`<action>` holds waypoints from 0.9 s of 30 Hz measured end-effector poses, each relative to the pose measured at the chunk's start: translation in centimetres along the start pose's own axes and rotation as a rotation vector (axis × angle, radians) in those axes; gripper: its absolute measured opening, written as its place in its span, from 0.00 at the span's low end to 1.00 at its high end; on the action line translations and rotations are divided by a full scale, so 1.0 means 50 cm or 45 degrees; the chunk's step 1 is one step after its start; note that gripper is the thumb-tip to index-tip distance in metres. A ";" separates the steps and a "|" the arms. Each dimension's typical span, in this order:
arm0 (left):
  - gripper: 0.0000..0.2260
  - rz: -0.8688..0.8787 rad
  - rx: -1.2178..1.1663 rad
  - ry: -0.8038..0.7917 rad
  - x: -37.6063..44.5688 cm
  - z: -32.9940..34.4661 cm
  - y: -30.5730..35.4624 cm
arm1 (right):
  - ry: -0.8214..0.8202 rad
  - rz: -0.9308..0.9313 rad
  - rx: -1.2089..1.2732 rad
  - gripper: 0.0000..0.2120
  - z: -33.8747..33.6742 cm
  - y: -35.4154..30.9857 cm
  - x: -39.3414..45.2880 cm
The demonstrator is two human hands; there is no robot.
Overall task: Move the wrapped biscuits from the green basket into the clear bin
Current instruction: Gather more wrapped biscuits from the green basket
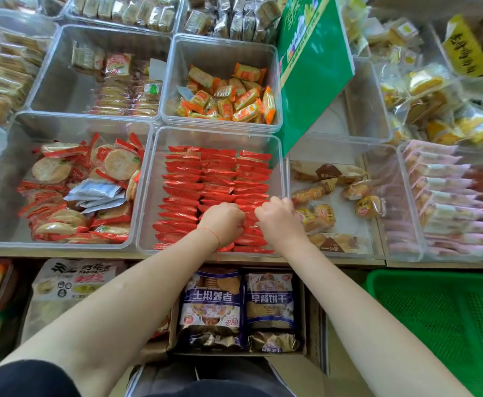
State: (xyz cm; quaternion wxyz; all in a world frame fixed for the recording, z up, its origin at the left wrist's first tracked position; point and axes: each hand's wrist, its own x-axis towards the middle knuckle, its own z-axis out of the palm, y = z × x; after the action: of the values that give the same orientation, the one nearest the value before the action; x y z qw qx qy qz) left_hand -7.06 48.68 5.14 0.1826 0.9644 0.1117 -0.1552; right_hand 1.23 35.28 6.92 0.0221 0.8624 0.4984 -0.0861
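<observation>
A shop counter fills the frame, covered edge to edge with clear plastic bins of wrapped snacks. At centre left, a bin of round rice crackers (62, 193) in red-edged wrappers, with a few pale blue sachets on top. Just to its right, in the middle of the frame, stands the clear bin (152, 196), where red-wrapped biscuits (188, 181) lie in three neat columns. Above it, a smaller bin holds orange-wrapped biscuits (229, 96). Both hands are down inside the clear bin at its near end, side by side and almost touching. The left hand (223, 222), with a thin red thread at the wrist, has its fingers curled down into the middle column; the right hand (277, 222) is curled likewise over the right column. Whether either actually pinches a packet cannot be told, as the fingertips are hidden. A tilted green carton (312, 73) leans at upper right of centre. Further right, a bin of small cakes (335, 193). The green basket (440, 316) sits at lower right, below the counter edge, its mesh floor showing
</observation>
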 end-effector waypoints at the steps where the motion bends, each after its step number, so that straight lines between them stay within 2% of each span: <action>1: 0.09 0.000 -0.022 0.005 0.001 0.003 -0.002 | -0.076 0.015 0.030 0.04 -0.001 0.007 -0.001; 3: 0.09 0.005 -0.066 0.013 -0.001 0.008 -0.007 | -0.364 0.026 0.026 0.10 -0.004 0.013 0.000; 5: 0.08 0.028 -0.107 0.046 -0.007 0.011 -0.007 | -0.494 -0.054 -0.091 0.12 -0.006 0.006 -0.003; 7: 0.07 0.070 -0.135 0.080 -0.015 0.012 -0.006 | -0.428 -0.105 -0.109 0.05 0.002 0.002 -0.006; 10: 0.11 0.129 -0.024 0.006 -0.021 0.008 -0.001 | -0.320 -0.112 -0.143 0.11 0.004 0.008 -0.008; 12: 0.12 0.155 0.100 -0.054 -0.017 0.003 0.004 | -0.272 -0.131 -0.155 0.09 0.000 0.013 -0.007; 14: 0.11 0.201 0.238 -0.090 -0.011 -0.002 0.012 | -0.321 -0.165 -0.159 0.08 -0.003 0.016 -0.007; 17: 0.13 0.253 0.379 -0.115 -0.007 -0.005 0.021 | -0.420 -0.192 -0.222 0.13 -0.013 0.014 -0.014; 19: 0.13 0.250 0.391 -0.113 -0.006 -0.009 0.023 | -0.390 -0.208 -0.264 0.08 -0.019 0.011 -0.016; 24: 0.11 0.240 0.455 -0.149 -0.004 -0.013 0.029 | -0.423 -0.208 -0.338 0.11 -0.013 0.012 -0.016; 27: 0.11 0.151 0.309 -0.213 -0.001 -0.019 0.020 | -0.445 -0.137 -0.178 0.06 -0.021 0.019 0.003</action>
State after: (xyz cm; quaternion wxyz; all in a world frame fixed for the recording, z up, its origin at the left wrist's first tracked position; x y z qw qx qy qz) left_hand -6.59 48.15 6.29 0.0822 0.9680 0.0195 -0.2363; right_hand 2.24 35.08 7.91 0.1635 0.8028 0.5372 -0.2006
